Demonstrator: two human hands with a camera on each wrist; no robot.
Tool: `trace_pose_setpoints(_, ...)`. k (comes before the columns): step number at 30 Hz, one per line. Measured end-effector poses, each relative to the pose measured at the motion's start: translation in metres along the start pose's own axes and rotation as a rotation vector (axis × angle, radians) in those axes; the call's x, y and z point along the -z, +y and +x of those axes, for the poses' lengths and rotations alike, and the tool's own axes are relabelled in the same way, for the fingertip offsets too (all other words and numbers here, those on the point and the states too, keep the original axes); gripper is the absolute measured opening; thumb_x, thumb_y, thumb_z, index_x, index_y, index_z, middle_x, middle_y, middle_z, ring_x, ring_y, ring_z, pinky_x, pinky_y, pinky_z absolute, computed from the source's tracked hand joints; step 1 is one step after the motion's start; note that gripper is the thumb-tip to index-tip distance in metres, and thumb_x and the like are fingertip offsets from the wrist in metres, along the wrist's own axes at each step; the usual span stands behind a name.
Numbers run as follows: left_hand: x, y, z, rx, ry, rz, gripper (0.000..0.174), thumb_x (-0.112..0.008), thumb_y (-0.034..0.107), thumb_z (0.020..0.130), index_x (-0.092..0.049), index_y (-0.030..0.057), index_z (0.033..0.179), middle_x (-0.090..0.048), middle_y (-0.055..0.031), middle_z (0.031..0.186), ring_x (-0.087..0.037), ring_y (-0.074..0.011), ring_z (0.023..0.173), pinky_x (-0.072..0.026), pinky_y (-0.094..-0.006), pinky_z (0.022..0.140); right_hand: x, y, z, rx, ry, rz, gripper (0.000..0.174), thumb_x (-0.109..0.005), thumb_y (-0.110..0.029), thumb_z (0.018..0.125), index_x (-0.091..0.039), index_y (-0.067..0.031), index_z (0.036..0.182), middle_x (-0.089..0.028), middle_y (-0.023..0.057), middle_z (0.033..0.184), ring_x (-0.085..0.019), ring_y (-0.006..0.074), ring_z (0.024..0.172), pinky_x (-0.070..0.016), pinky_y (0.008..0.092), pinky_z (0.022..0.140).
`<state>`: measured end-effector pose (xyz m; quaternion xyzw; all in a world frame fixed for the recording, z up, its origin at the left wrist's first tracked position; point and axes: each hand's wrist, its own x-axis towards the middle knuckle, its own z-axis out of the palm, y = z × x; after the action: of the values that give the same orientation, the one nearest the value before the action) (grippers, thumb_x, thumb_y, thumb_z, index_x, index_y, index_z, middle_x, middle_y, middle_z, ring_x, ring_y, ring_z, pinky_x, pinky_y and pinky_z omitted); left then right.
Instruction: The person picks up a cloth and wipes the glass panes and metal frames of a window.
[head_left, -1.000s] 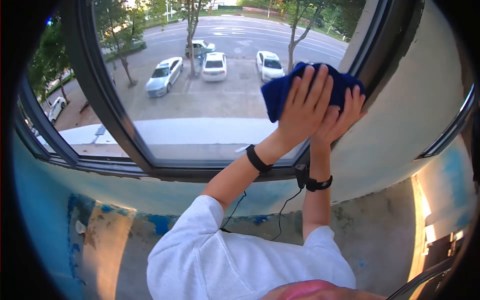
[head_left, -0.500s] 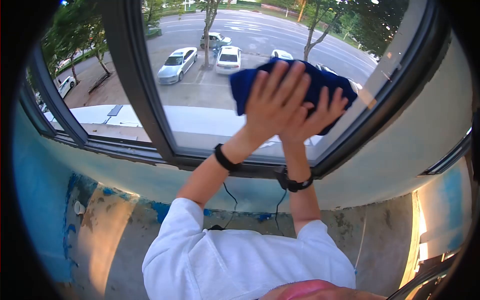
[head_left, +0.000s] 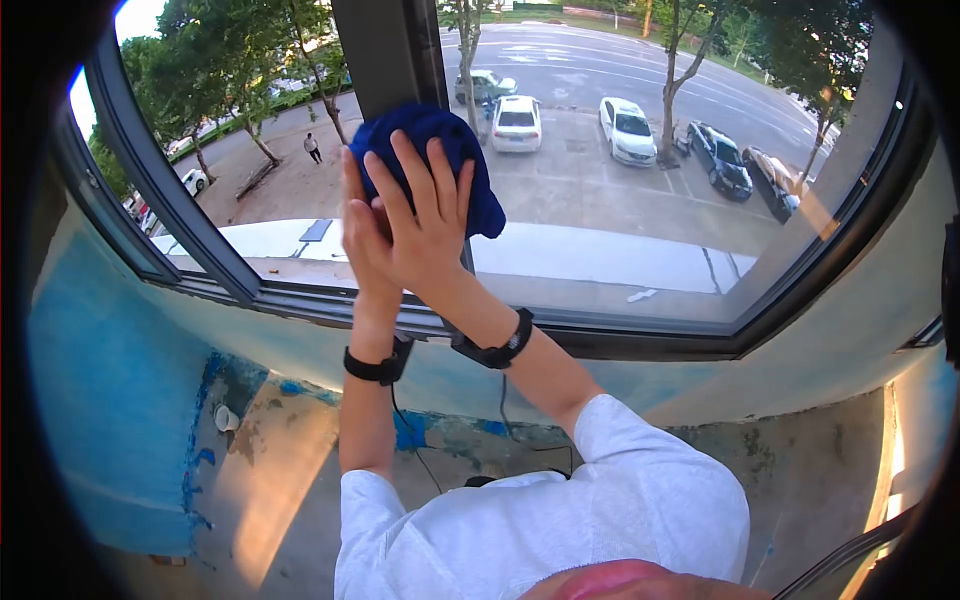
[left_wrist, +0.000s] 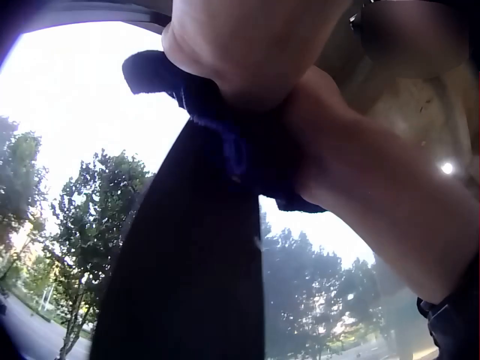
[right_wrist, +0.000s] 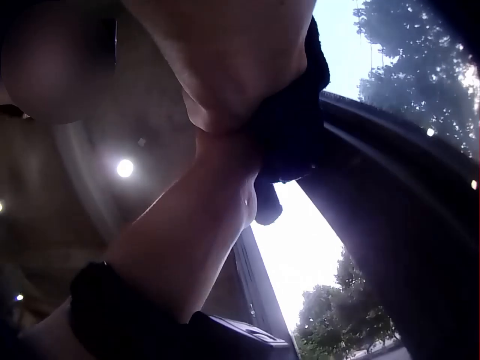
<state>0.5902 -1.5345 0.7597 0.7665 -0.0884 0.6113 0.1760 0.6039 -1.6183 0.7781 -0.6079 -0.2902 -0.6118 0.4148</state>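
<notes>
A dark blue cloth (head_left: 485,210) lies bunched against the dark upright window post (head_left: 385,45), overlapping the glass to its right. Across the cloth spread the straight fingers of the right hand (head_left: 425,225). Beside and partly under that hand, the left hand (head_left: 365,255) is flat against the cloth's left side, some of its fingers hidden. The two hands overlap at the palms, with the forearms angled together. In the left wrist view, cloth (left_wrist: 150,73) sticks out past the hand over the dark post. The right wrist view shows the cloth (right_wrist: 292,124) beneath the hand.
The lower window frame (head_left: 640,340) runs above a curved blue and white wall (head_left: 110,360). Thin cables (head_left: 425,470) hang from the wrists. A white cup (head_left: 226,418) sits on the floor at left. Beyond the glass are parked cars (head_left: 628,130), trees and a walking person (head_left: 312,148).
Both hands have swept the cloth leftward from the pane's right edge, across the glass, to the upright post. The left hand overlapped the right before; now the right overlaps the left.
</notes>
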Motion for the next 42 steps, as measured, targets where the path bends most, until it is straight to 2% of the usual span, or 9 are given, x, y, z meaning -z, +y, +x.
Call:
trace_pose_setpoints(2,-0.018,0.005,-0.017,0.386,0.025,-0.553,0.058,-0.053,0.012,0.096,-0.038,-0.0005,0.15,-0.035,-0.0231,0.157,-0.045,-0.038,0.137,-0.035,-0.0522,0.11,0.012,0.008,0.004,0.003,-0.017,0.088,0.037,-0.065,-0.028,0.089,-0.068,-0.0116,0.123,-0.054,0.0113,0.144,-0.045,0.0353,0.137,-0.023,0.0571,0.115)
trace_pose_setpoints(4,-0.037,0.025,-0.013,0.341,0.091,-0.523,0.062,-0.056,0.014,0.095,-0.036,-0.0006,0.151,-0.03,-0.0272,0.157,-0.042,-0.0412,0.138,-0.0357,-0.0493,0.111,0.036,0.021,0.016,0.01,-0.021,0.107,0.035,-0.067,-0.026,0.088,-0.07,-0.0105,0.119,-0.057,0.0116,0.141,-0.049,0.0346,0.134,-0.0255,0.055,0.115)
trace_pose_setpoints(7,-0.051,0.086,0.01,0.07,0.212,0.148,0.064,-0.057,0.026,0.096,-0.036,0.0041,0.153,-0.023,-0.0317,0.157,-0.024,-0.0501,0.144,-0.0274,-0.0571,0.114,0.077,0.056,0.031,0.071,-0.033,0.067,0.033,-0.067,-0.025,0.088,-0.071,-0.0088,0.117,-0.062,0.013,0.135,-0.053,0.0324,0.131,-0.0283,0.0504,0.115)
trace_pose_setpoints(8,-0.062,0.102,0.013,0.037,0.177,0.279,0.063,-0.041,0.037,0.103,-0.03,0.0048,0.156,-0.018,-0.0298,0.159,-0.02,-0.0481,0.147,-0.0176,-0.0568,0.118,0.093,0.075,0.032,0.097,-0.053,0.037,0.035,-0.065,-0.025,0.089,-0.07,-0.0078,0.119,-0.06,0.0165,0.137,-0.048,0.0358,0.137,-0.0202,0.0504,0.119)
trace_pose_setpoints(14,-0.145,0.248,0.033,-0.104,0.16,0.092,0.056,-0.041,0.053,0.101,-0.053,0.0216,0.145,-0.033,-0.0249,0.156,-0.033,-0.0486,0.142,-0.0295,-0.0593,0.111,0.231,0.174,0.068,0.174,0.06,-0.267,0.043,-0.052,-0.024,0.096,-0.058,0.0018,0.13,-0.047,0.0275,0.146,-0.037,0.0469,0.14,-0.0154,0.0572,0.118)
trace_pose_setpoints(24,-0.251,0.461,-0.027,-0.348,-0.07,-0.308,0.055,-0.045,0.041,0.101,-0.048,0.0119,0.147,-0.033,-0.0231,0.157,-0.029,-0.0428,0.145,-0.0264,-0.0458,0.117,0.442,0.28,0.042,0.065,0.129,-0.535,0.047,-0.042,-0.028,0.104,-0.049,0.0068,0.135,-0.038,0.0329,0.149,-0.031,0.0507,0.142,-0.0253,0.0564,0.115)
trace_pose_setpoints(30,-0.237,0.417,-0.047,-0.374,-0.107,-0.176,0.05,-0.044,0.046,0.101,-0.053,0.0234,0.145,-0.041,-0.0125,0.155,-0.037,-0.0339,0.143,-0.0252,-0.0458,0.116,0.41,0.272,0.015,0.026,0.073,-0.533,0.057,-0.04,-0.038,0.104,-0.039,0.0056,0.141,-0.031,0.0319,0.153,-0.028,0.0504,0.142,-0.0221,0.0591,0.115)
trace_pose_setpoints(36,-0.181,0.282,-0.043,-0.231,0.07,0.033,0.047,-0.043,0.054,0.1,-0.056,0.0361,0.141,-0.045,-0.009,0.153,-0.038,-0.0319,0.143,-0.0248,-0.0479,0.115,0.279,0.217,-0.01,0.081,0.076,-0.439,0.058,-0.038,-0.041,0.102,-0.044,0.0033,0.139,-0.038,0.0324,0.146,-0.03,0.0489,0.14,-0.0167,0.064,0.114)
trace_pose_setpoints(42,-0.073,0.134,-0.009,-0.032,-0.064,0.35,0.052,-0.045,0.051,0.098,-0.052,0.0305,0.145,-0.025,-0.0238,0.16,-0.02,-0.0468,0.148,-0.009,-0.0636,0.117,0.127,0.112,-0.012,0.105,-0.004,-0.292,0.056,-0.042,-0.043,0.1,-0.057,-0.0027,0.135,-0.046,0.0261,0.147,-0.03,0.0462,0.143,-0.0149,0.0595,0.116)
